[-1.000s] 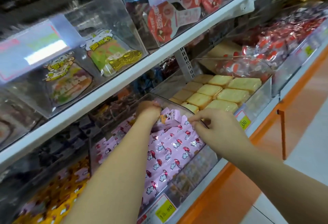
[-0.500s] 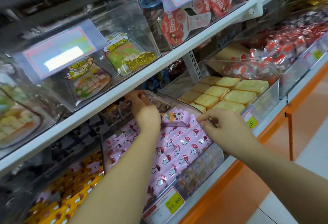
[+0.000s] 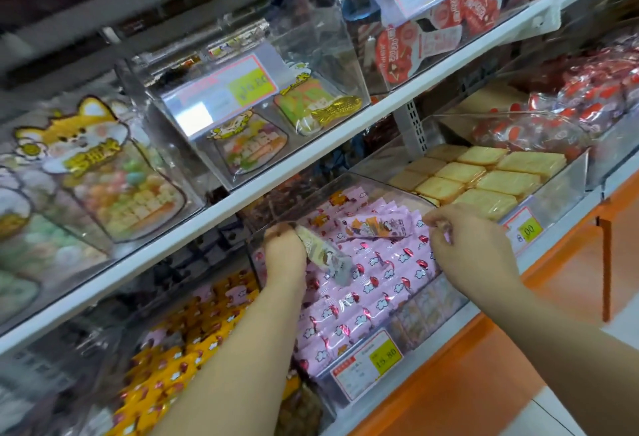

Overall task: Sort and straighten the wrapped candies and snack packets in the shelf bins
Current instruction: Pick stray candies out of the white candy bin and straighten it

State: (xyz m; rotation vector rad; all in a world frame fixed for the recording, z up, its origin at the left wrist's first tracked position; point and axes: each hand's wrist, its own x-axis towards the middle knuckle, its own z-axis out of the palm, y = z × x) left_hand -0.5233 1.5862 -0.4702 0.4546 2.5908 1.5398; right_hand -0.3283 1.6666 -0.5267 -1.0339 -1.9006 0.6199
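The left hand (image 3: pixel 285 253) reaches into the clear bin (image 3: pixel 446 300) on the lower shelf, its fingers closed around a pale packet (image 3: pixel 323 255) that tilts above the rows of pink packets (image 3: pixel 373 283). The right hand (image 3: pixel 473 249) sits at the bin's right side, fingers curled and pinching the edge of one of the pink packets. One pink packet with a cartoon print lies crosswise on top, between the hands. Biscuits (image 3: pixel 484 179) fill the next bin to the right, yellow packets (image 3: pixel 179 359) the one to the left. A price tag (image 3: pixel 368 363) hangs on the bin's front.
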